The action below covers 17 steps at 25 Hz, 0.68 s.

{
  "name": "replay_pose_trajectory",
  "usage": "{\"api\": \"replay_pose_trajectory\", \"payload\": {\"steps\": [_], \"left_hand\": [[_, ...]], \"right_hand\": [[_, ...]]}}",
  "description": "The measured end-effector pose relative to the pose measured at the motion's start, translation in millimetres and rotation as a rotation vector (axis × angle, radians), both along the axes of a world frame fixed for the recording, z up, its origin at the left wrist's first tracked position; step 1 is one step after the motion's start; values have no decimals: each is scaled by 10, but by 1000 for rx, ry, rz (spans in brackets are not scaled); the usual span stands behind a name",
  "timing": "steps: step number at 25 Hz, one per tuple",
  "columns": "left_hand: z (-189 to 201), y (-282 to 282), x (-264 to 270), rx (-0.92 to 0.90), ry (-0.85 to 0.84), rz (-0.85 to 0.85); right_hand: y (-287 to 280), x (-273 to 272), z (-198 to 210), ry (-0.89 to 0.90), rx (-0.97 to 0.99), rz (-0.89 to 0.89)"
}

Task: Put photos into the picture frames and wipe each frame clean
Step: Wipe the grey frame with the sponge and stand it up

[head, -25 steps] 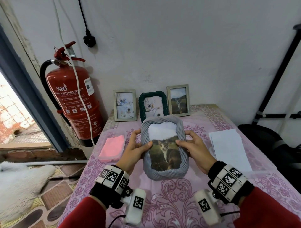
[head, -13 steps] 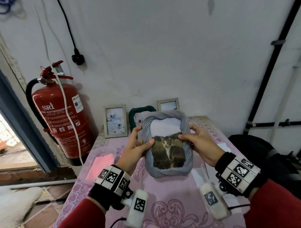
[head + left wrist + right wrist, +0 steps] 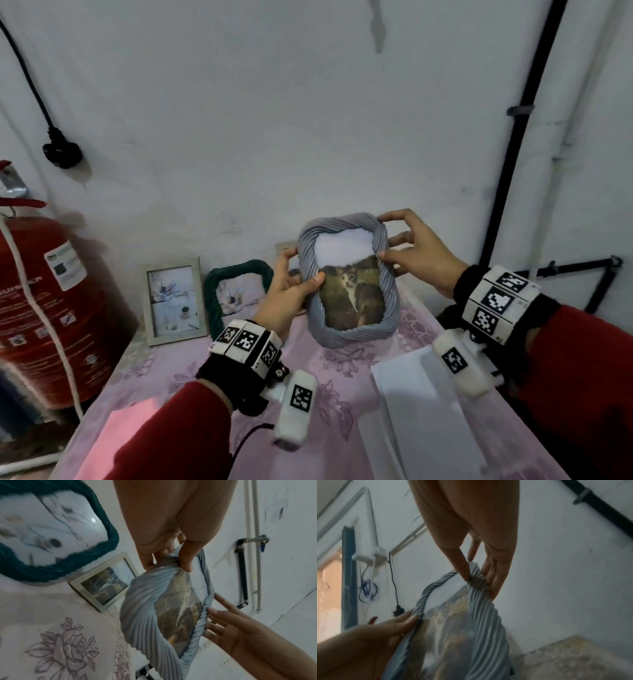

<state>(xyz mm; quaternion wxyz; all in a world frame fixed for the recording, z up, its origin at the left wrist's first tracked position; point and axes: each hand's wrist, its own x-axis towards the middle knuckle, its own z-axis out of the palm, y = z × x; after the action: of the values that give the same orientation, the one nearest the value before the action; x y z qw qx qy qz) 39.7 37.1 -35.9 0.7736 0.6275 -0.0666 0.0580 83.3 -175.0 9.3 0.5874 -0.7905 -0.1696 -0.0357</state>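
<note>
I hold a grey ribbed picture frame (image 3: pixel 388 301) upright above the table's back edge; a cat photo (image 3: pixel 351 298) fills its lower part and white backing shows above. My left hand (image 3: pixel 287 291) grips the frame's left side, thumb on the front rim. My right hand (image 3: pixel 407 250) pinches the upper right rim, thumb in front and fingers behind. In the left wrist view the grey frame (image 3: pixel 142 609) hangs from the left hand (image 3: pixel 171 555). The right wrist view shows the right hand (image 3: pixel 476 574) on the frame's rim (image 3: pixel 481 601).
Against the wall stand a pale wooden frame (image 3: pixel 173 299) and a dark green ribbed frame (image 3: pixel 236 291); another small frame (image 3: pixel 102 581) is behind the held one. White paper sheets (image 3: pixel 421 411) lie right, a pink cloth (image 3: pixel 113 438) front left. A red fire extinguisher (image 3: pixel 44 301) stands left.
Both hands have lifted the grey frame up and to the right, toward the wall. My right hand has shifted up to the frame's top right corner.
</note>
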Motion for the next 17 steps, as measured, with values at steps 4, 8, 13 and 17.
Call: {"api": "replay_pose_trajectory", "payload": {"steps": [4,8,13,17], "left_hand": [[-172,-197,451,-36,32,-59],[-438,-396,908,-27,72,-101],[-736,-547,1273,43,107,-113],[-885,-613,1445,44,115,-149]], "right_hand": [[-212,414,-84,-22,-125,-26],[-443,855,-286,-31,-246,-35],[-605,1208,-638,-3,-314,-47],[-681,1385,-862,2,-317,-44]]}}
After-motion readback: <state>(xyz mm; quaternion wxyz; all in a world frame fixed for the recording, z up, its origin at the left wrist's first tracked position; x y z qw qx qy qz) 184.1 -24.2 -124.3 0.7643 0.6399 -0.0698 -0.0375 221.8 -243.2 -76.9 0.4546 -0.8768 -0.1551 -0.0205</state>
